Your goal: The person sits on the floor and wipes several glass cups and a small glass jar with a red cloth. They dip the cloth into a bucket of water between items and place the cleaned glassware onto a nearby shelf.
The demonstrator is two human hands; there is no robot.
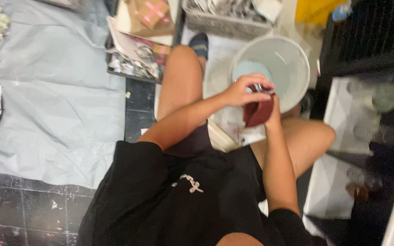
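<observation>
We look down on a seated person in black clothes, knees apart, working at centre frame above a white bucket (292, 54) that stands on the floor at upper centre-right. The left hand (242, 91) comes in from the left, its fingers curled closed over a small shiny metal piece (264, 88); the piece is too small and blurred for us to tell its shape, its long axis or which way it points. The right hand (270, 107) rises from below, and its fingers wrap a dark red pad (257, 113) that hangs just beneath the metal piece and touches it; the pad's longer side runs roughly upright in the frame, tilted slightly to the right. Both hands meet over the near rim of the bucket. A pale grey sheet (55, 91) covers the floor at left. At top centre we see a tray of clutter (137, 50) and a grey basket (224, 18). Blurred dark shelving (370, 36) fills the right edge.
</observation>
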